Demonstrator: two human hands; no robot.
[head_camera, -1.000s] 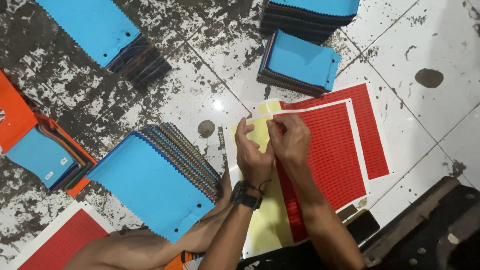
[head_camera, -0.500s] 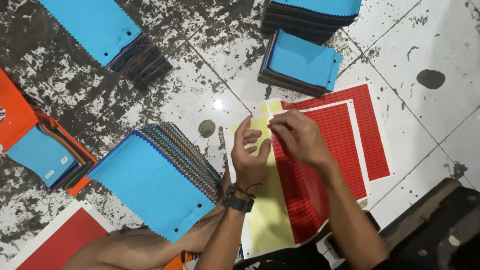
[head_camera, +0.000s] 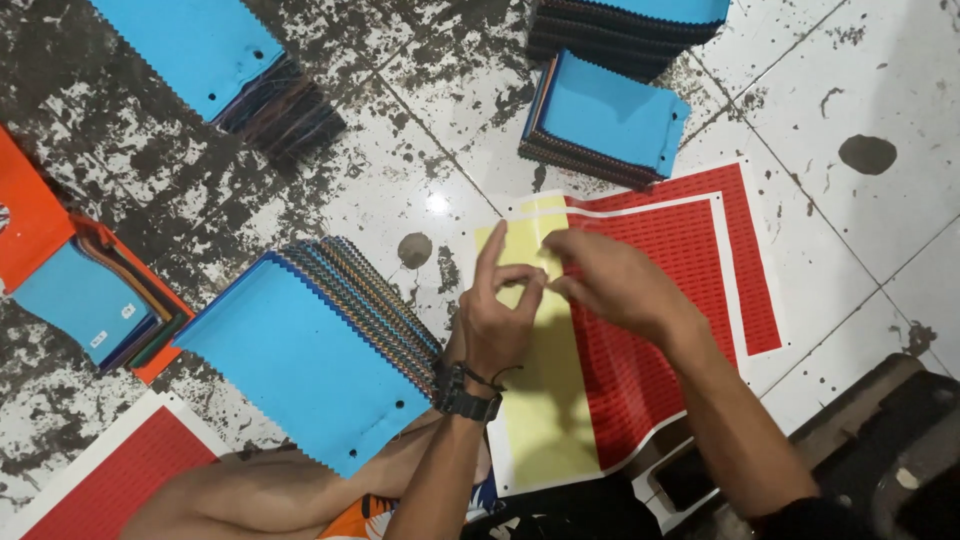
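Left hand: my left hand is hovering over the yellow backing, index finger pointing up, thumb and middle finger pinching together; I cannot tell whether anything is lying between them.
Right hand: my right hand is hanging just beside it, fingers curling loosely, tips nearly meeting the left ones, gripping nothing I can make out.
Sticker sheet: the red sticker sheet is lying flat on the floor under both hands, its long axis running from near me up and away to the right; the yellow backing is showing along its left side.
Nearest stack: the fanned blue swatch stack is sitting left of my wrist, its zigzag edges facing the sheet.
Open room: the white tiled floor is lying bare to the right.
Far stacks: a small blue swatch pile is resting just above the sheet's top edge.
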